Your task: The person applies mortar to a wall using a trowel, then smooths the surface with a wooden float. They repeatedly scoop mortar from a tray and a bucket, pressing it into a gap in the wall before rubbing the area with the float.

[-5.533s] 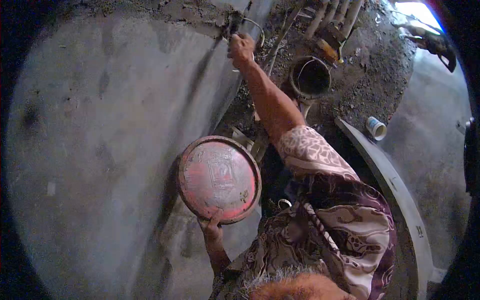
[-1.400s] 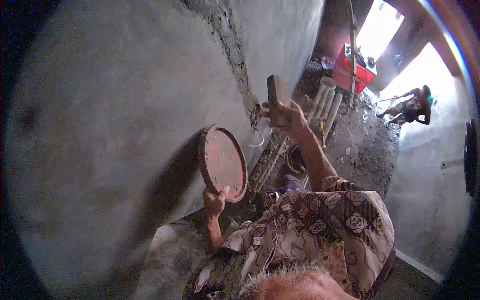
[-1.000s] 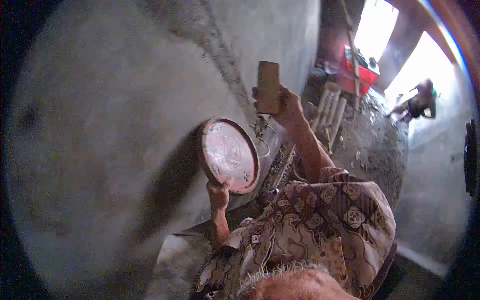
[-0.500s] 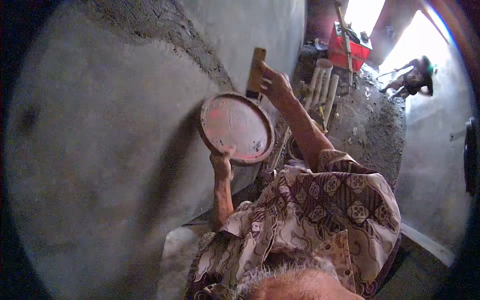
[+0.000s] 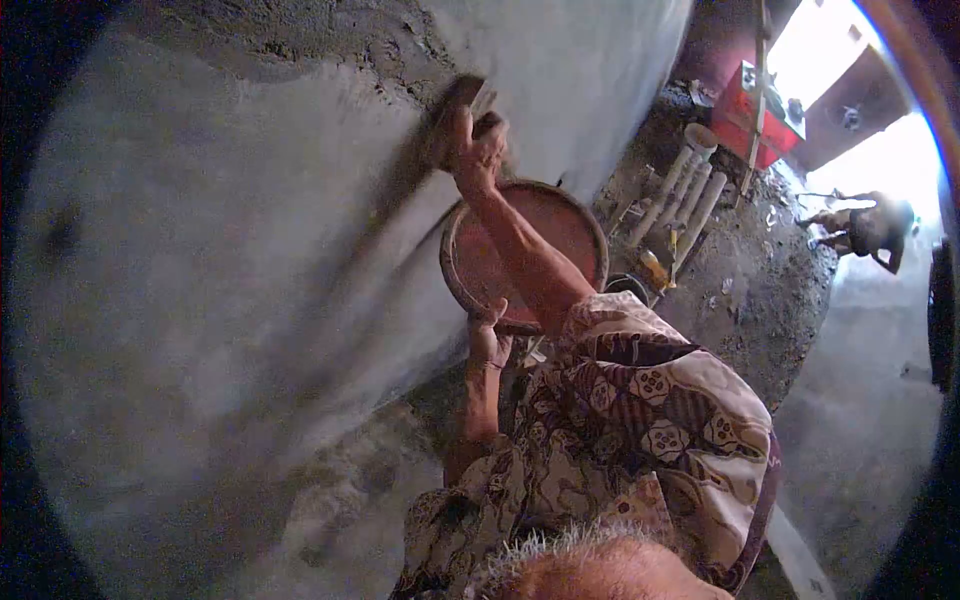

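My right hand (image 5: 480, 158) is closed round a plastering float (image 5: 464, 93) and holds it up against the grey wall (image 5: 250, 200), just below a band of rough wet mortar (image 5: 330, 40). The float's working face is hidden. Below it, my left hand (image 5: 488, 338) grips the lower rim of a round, shallow reddish pan (image 5: 565, 228), thumb over the edge. My right forearm crosses in front of the pan and covers part of it.
Pale pipes (image 5: 665, 195) lie on the dirt floor (image 5: 745, 290) to the right, beside a yellow-handled tool (image 5: 655, 268). Farther back stands a red box (image 5: 745, 120) with a pole against it. Another person (image 5: 865, 228) bends near the bright opening.
My right hand has moved left and up, bringing the float from beside the pan onto the wall. The pan has shifted right in view, and the whole view has turned a little.
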`<state>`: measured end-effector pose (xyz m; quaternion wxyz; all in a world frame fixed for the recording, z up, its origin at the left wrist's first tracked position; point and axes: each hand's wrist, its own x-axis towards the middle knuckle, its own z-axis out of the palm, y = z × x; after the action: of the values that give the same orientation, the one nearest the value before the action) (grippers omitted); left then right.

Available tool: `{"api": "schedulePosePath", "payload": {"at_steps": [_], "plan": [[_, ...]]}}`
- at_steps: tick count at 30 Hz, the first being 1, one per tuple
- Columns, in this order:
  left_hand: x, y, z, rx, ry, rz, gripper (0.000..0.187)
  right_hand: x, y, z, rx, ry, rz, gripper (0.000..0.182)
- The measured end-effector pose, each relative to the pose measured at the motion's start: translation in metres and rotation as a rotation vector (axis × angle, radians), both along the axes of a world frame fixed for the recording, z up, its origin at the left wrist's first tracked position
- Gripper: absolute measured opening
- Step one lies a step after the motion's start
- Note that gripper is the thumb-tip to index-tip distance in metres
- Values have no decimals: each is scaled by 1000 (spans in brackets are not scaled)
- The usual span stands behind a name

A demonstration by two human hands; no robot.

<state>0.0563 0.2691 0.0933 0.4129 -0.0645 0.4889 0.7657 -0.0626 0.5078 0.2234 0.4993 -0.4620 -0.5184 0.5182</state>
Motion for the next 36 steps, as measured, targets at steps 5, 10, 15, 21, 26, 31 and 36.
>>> {"api": "schedulePosePath", "payload": {"at_steps": [5,10,15,21,26,31,36], "plan": [[15,16,18,113,-317,91,52,-17,49,58,124,138,-47,52],[8,35,-14,327,-445,49,53,-17,3,11,330,16,-96,50],[12,55,45,185,-238,120,37,-27,35,47,264,51,-52,51],[12,54,37,356,-280,65,37,-30,19,27,325,56,-193,57],[3,34,-9,189,-87,-64,57,-25,43,85,460,112,-183,61],[11,55,34,269,-214,53,52,-9,40,112,320,21,-29,61],[3,52,27,373,-347,46,61,-10,-9,81,344,101,-157,58]]}}
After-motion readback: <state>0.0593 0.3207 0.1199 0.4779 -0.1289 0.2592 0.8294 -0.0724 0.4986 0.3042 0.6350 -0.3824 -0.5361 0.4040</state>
